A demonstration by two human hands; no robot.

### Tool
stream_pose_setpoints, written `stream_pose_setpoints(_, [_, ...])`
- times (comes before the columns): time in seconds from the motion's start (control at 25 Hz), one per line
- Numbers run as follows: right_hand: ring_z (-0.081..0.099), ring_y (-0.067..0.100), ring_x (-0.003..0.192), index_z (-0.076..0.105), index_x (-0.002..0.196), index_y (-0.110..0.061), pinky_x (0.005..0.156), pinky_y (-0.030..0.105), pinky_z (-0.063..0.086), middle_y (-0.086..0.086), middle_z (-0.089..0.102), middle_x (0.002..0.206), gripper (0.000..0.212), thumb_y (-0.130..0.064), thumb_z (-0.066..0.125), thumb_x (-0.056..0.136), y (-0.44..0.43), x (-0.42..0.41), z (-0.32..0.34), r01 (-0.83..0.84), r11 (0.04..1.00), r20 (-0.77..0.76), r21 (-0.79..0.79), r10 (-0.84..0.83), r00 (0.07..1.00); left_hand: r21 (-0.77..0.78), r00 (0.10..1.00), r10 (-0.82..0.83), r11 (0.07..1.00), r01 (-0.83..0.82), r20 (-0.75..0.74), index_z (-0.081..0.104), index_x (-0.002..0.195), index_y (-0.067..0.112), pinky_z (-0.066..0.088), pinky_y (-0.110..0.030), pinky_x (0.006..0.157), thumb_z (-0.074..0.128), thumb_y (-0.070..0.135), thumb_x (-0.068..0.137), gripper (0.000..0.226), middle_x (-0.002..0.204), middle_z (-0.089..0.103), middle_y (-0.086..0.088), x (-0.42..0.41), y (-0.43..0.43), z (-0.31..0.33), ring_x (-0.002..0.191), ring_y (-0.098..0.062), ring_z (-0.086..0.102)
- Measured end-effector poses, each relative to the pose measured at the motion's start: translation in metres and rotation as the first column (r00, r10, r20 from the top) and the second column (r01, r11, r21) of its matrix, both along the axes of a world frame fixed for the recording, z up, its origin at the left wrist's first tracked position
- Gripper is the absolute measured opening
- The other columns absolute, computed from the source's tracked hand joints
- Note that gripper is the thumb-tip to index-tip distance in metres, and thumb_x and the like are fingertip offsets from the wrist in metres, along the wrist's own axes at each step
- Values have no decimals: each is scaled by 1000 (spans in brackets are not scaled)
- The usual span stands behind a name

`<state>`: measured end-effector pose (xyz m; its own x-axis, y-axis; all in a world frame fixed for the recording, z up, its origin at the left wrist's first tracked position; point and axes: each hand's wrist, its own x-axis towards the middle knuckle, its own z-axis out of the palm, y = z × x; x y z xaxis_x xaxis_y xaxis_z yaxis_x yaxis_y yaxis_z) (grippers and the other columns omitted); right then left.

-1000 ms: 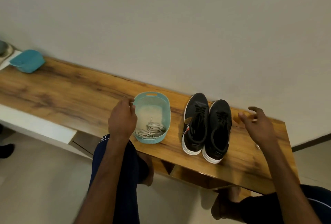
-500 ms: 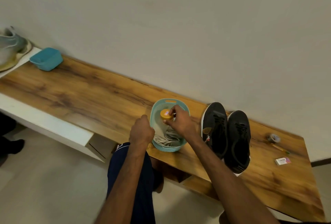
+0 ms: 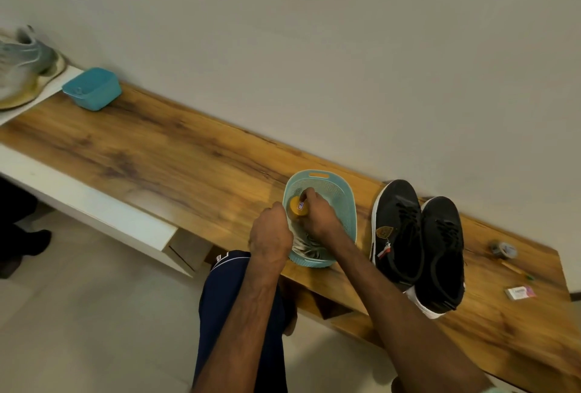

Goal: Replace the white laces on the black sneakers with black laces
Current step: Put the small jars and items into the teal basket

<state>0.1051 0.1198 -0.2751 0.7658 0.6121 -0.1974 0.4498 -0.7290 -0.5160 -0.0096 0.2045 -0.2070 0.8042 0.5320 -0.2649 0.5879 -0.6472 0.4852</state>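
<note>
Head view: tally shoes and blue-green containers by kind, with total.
Black sneakers: 2
Grey shoe: 1
Oval basket: 1
Square tub: 1
Total: 5

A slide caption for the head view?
Right hand holds a small yellow round object in the light-blue plastic basket beside black sneakers.

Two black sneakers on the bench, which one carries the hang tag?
The sneaker next to the teal basket: a red-and-white tag hangs at its side. The other sneaker shows none.
</note>
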Motion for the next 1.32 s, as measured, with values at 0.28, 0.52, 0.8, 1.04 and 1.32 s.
stream_pose_setpoints(0.28, [56, 36, 108, 40, 135, -13, 82, 46, 50, 17, 55, 126, 49, -5, 59, 91, 0, 5, 1, -19, 991, 227, -133, 49, 973, 42, 999, -24, 999, 25, -26, 53, 123, 9, 48, -35, 80, 53, 10, 96, 27, 116, 61, -11, -1, -6, 3, 103, -27, 61])
stream_pose_setpoints(0.52, [58, 36, 108, 39, 133, -9, 85, 46, 51, 18, 57, 126, 51, -8, 65, 89, -4, 3, 15, -20, 993, 180, -118, 42, 983, 87, 999, -1, 996, 5, -52, 46, 130, 7, 48, -35, 83, 57, 12, 94, 38, 126, 53, -12, 0, -14, 9, 112, -27, 56])
stream_pose_setpoints(0.8, [50, 25, 115, 57, 122, -9, 100, 38, 41, 9, 60, 122, 29, -15, 61, 95, -101, 11, 61, 174, 928, 402, 331, -305, 863, 228, 914, -359, 921, 315, 191, 30, 152, 14, 42, -38, 104, 50, 20, 101, 55, 153, 37, -3, 17, -46, 14, 135, -22, 40])
stream_pose_setpoints(1.04, [48, 33, 122, 53, 129, -5, 101, 40, 37, 15, 57, 129, 33, -16, 55, 97, -292, 38, 48, 579, 787, 334, 213, -615, 714, 227, 742, -598, 801, 554, 301, 42, 146, 19, 47, -37, 101, 56, 19, 97, 51, 146, 46, 1, 33, -110, 4, 127, -20, 50])
stream_pose_setpoints(1.32, [38, 40, 135, 35, 150, -11, 111, 50, 36, 21, 41, 149, 58, -21, 57, 97, -396, 80, 12, 632, 752, 80, -188, -630, 773, 180, 722, -600, 797, 576, 345, 47, 144, 18, 47, -32, 98, 57, 17, 97, 48, 144, 50, 0, 47, -129, -8, 128, -18, 51])
